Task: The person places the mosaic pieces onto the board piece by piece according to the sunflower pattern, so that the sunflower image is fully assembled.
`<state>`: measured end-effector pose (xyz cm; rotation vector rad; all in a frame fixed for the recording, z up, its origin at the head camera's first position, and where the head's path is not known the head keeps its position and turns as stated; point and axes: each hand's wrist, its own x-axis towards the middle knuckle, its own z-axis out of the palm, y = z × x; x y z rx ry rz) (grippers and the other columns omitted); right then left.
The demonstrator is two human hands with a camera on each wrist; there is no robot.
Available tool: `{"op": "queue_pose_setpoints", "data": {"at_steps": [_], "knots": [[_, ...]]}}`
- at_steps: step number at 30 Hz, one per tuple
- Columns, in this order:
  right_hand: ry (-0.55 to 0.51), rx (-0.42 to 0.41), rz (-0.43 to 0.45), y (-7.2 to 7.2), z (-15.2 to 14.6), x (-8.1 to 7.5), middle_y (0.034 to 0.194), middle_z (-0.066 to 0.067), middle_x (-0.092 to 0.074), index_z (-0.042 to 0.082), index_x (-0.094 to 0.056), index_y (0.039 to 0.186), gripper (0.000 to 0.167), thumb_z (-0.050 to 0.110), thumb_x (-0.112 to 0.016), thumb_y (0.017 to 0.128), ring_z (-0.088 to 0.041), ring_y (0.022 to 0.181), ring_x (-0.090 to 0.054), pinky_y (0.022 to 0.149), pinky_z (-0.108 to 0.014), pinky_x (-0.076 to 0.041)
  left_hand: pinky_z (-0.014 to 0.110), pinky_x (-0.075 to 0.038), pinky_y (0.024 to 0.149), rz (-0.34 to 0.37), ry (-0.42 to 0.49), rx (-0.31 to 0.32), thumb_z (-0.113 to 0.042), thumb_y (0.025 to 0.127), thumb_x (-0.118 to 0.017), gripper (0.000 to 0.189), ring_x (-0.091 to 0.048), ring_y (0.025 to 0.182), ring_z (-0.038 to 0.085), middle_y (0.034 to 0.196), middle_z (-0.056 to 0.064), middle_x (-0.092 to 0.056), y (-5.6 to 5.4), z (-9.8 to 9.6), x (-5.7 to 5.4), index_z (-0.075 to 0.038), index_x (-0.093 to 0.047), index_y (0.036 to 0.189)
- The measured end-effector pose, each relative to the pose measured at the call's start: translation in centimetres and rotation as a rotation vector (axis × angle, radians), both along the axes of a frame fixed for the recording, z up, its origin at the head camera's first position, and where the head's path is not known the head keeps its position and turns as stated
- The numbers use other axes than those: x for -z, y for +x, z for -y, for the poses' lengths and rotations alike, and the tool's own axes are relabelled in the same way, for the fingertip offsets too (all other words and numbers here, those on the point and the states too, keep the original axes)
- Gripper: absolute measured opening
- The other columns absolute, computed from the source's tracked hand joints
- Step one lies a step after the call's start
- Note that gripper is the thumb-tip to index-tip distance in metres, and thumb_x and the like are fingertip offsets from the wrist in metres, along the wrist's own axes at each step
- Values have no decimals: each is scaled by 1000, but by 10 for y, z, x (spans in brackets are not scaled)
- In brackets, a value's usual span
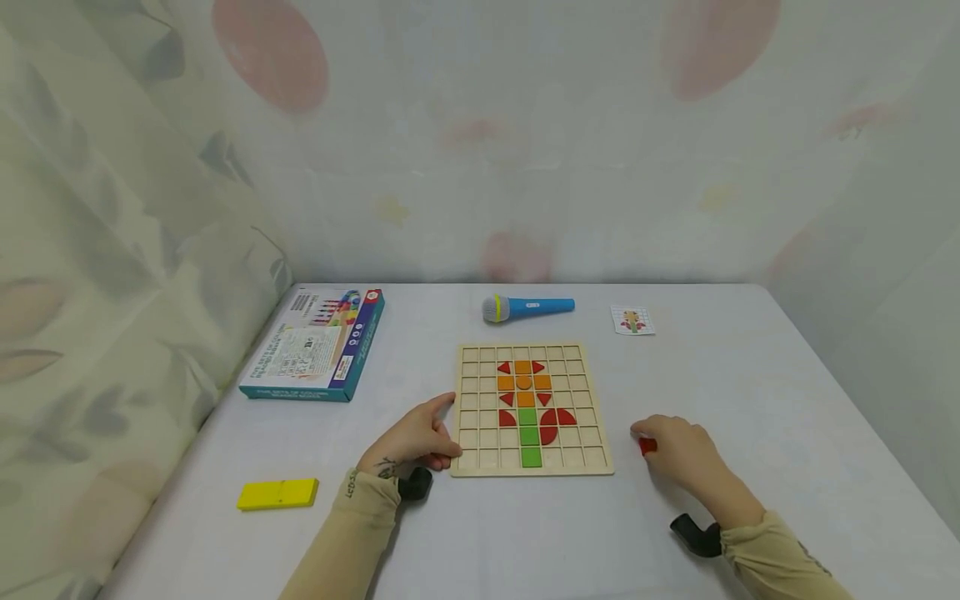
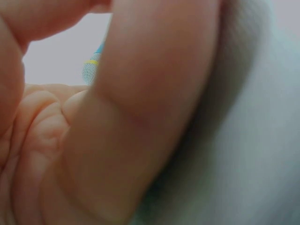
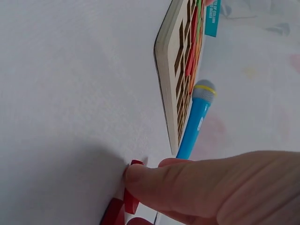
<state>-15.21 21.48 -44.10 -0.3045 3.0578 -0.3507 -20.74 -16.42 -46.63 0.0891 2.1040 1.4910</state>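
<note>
A square wooden grid board (image 1: 480,460) lies mid-table, bearing orange squares, an orange disc, red triangles, green squares and red quarter-round pieces. My left hand (image 1: 412,433) is at its left side, with the index finger and thumb touching the edge. In the left wrist view, blurred fingers (image 2: 154,70) fill much of the picture. To the right of the board, my right hand (image 1: 686,454) pinches a small red piece (image 3: 131,201) at the tabletop. Other red pieces (image 3: 113,214) lie close by; the hand mostly hides them in the head view.
A toy microphone (image 1: 532,307) lies behind the board, with a small pattern card (image 1: 633,321) to its right. At the back left is a flat box (image 1: 315,346). A yellow block (image 1: 277,494) lies front left. Fabric hangs along the left and back.
</note>
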Motion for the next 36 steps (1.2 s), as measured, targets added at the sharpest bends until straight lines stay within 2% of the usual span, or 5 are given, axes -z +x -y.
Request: {"op": "queue_pose_setpoints", "data": {"at_steps": [11,20,26,30,36], "knots": [[-28,9,-25,-1,1,3,94,-11,-68,6,-70,93,24,-2,-69,71,-27,82,-62,62,-40,-50,24,-51,46,3,6,-3,0,69,-76,100,-56,46,10,65,8,-59,0,0,1,-11,-17,148],[3,26,53,-5,3,0,81,-5,-59,6,-69,96,27,2,-66,69,-16,67,-51,55,-31,-43,25,-52,47,3,-6,-1,-1,69,-76,100,-56,47,11,65,8,-58,2,-1,-2,-11,-17,148],[-17,28,80,-7,4,-1,74,-3,-55,5,-69,86,15,1,-65,72,-16,65,-49,55,-32,-44,25,-52,47,5,-19,-5,-2,69,-76,99,-56,48,12,65,8,-57,2,-1,-4,-11,-18,148],[-70,34,96,-10,6,-3,72,-2,-55,8,-64,79,9,1,-64,73,-17,65,-48,56,-32,-42,25,-51,47,4,-20,-1,-2,69,-76,99,-56,47,12,64,8,-57,2,-2,-5,-11,-18,148],[-235,12,55,-23,21,-14,86,-5,-63,6,-65,105,25,5,-59,81,-17,73,-52,59,-30,-45,25,-51,46,9,0,-8,-1,69,-76,100,-55,46,12,65,8,-57,3,-1,-4,-12,-17,148]]}}
